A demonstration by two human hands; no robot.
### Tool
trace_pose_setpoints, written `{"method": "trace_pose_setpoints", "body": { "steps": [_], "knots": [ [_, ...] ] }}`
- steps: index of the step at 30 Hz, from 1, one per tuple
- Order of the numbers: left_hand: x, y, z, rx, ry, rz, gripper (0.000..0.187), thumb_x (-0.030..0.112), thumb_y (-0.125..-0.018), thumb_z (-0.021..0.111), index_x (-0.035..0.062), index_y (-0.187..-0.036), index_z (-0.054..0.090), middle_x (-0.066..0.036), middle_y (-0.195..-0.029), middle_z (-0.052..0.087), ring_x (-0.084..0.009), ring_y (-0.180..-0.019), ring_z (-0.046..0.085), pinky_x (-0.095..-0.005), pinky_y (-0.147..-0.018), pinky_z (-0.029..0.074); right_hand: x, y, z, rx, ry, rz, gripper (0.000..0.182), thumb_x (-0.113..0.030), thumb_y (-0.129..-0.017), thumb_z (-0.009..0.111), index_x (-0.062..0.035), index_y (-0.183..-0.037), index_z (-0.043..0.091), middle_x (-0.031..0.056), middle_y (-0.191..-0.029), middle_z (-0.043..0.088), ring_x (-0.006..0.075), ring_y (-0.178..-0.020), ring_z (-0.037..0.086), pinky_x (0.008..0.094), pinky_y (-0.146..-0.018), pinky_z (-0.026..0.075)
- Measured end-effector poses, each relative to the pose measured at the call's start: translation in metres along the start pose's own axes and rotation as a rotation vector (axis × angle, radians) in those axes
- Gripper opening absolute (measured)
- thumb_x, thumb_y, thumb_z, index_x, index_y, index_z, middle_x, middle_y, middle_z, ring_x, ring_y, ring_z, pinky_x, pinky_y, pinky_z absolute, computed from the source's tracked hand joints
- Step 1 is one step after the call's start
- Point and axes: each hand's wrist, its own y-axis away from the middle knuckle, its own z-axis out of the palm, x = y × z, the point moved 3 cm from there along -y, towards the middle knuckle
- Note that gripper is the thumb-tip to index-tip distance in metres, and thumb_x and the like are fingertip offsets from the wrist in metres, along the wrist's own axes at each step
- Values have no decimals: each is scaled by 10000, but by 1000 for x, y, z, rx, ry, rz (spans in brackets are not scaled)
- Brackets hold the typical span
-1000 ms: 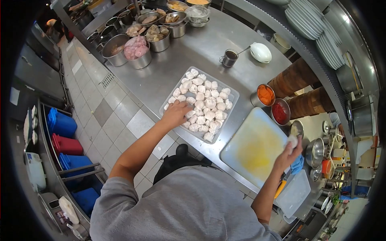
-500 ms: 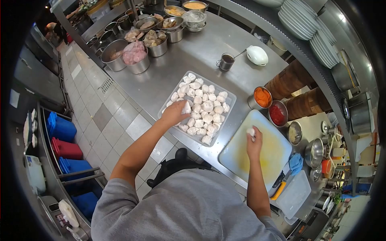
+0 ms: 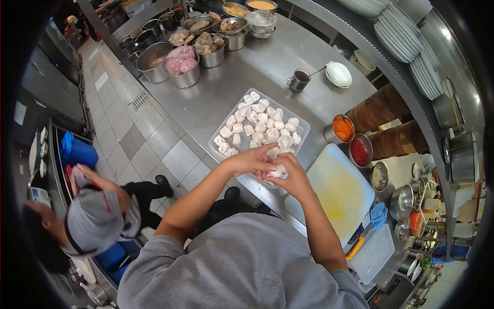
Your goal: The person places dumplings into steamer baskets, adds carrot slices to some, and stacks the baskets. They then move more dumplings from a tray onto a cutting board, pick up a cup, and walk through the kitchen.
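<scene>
Over the near edge of a clear plastic tray (image 3: 215, 135), my two hands meet around one white dumpling (image 3: 279, 171). My right hand (image 3: 294, 177) grips it from the right. On its other side, my left hand (image 3: 251, 160) has its thumb and lower fingers against the same dumpling, with the index finger stretched above; its lower fingers are partly hidden. Rows of pleated white dumplings (image 3: 261, 117) fill the tray, and my hands cover its near part. To the right lies a white cutting board (image 3: 339, 188) with a yellow-stained surface.
Bowls of orange filling (image 3: 342, 127) and red filling (image 3: 359, 150) stand beyond the board. A knife with a yellow handle (image 3: 355, 248) and a blue cloth (image 3: 378, 215) lie at its right. Another person (image 3: 98, 219) is behind me at left. A metal cup (image 3: 299, 80) stands on the counter.
My right hand has moved left from above the cutting board to the tray and met my left hand, which shifted right and down. Another person has come into view at the left.
</scene>
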Motion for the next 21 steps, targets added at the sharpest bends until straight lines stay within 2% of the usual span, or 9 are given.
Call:
{"method": "trace_pose_setpoints", "body": {
  "steps": [3, 5, 7, 8, 10, 12, 16, 17, 21],
  "knots": [
    [3, -16, -19, 81, -43, 87, 606, 196, -955, 694, 60, -1491, 445, -43, -1077, 699, -104, -761, 631, -268, -659, 533, 29, 38, -29, 256, -55, 255, 393, -106, -759, 858, -63, -1054, 601, 45, -1058, 598, 187, -1039, 603, 325, -849, 506],
    [-10, -51, -62, 382, -437, 235, 461, 189, -956, 680, 58, -1384, 570, -32, -1045, 704, -103, -761, 614, -273, -669, 522, 47, 65, -63, 474, -256, 401, 370, -46, -824, 788, -75, -1156, 627, 22, -1074, 599, 125, -1040, 586, 293, -841, 510],
    [21, -73, -81, 578, -690, 266, 306, 148, -937, 653, 72, -1232, 683, -78, -1040, 713, -135, -823, 641, -286, -739, 518, 38, 88, -108, 732, -194, 415, 429, -18, -882, 704, -65, -1295, 598, 34, -1145, 615, 131, -1048, 599, 266, -853, 507],
    [16, -99, -102, 597, -829, 483, 289, 136, -930, 638, 60, -1205, 686, -131, -1114, 718, -248, -899, 693, -352, -799, 539, 32, 99, -127, 884, -210, 360, 453, -29, -904, 679, -54, -1343, 570, 57, -1200, 605, 150, -1087, 593, 278, -892, 501],
    [26, -129, -112, 590, -1130, 468, 300, 179, -929, 625, 51, -1194, 684, -161, -1212, 694, -357, -995, 689, -445, -854, 538, 26, 119, -146, 1046, -220, 305, 479, -39, -926, 654, -42, -1391, 543, 80, -1256, 595, 168, -1125, 588, 289, -931, 495],
    [31, -154, -110, 508, -1185, 313, 326, 237, -939, 606, 40, -1187, 684, -174, -1221, 690, -373, -1041, 673, -458, -889, 528, 11, 143, -153, 1228, 393, 223, 447, -77, -959, 618, -7, -1390, 521, 126, -1351, 542, 235, -1236, 539, 353, -1020, 461],
    [39, -184, -80, 460, -1330, -151, 542, 460, -928, 572, 21, -1231, 671, -226, -1196, 690, -378, -1141, 647, -448, -988, 500, 154, 208, -57, 736, 631, 321, 535, -163, -942, 663, -21, -1426, 485, 205, -1452, 463, 376, -1367, 416, 481, -1130, 351],
    [35, -188, -75, 443, -1336, -147, 542, 460, -928, 572, 21, -1231, 671, -226, -1196, 690, -378, -1141, 647, -448, -988, 500, 119, 194, -38, 588, 817, 575, 560, -172, -889, 723, -82, -1409, 536, 212, -1466, 451, 421, -1363, 408, 497, -1124, 362],
    [32, -208, -85, 304, -1421, -248, 753, 598, -864, 588, 23, -1349, 609, -248, -1248, 662, -381, -1225, 605, -432, -1054, 466, 130, 192, -46, 645, 782, 538, 516, -233, -825, 780, -137, -1313, 644, 165, -1392, 527, 444, -1336, 427, 549, -1076, 389]
  ]
}}
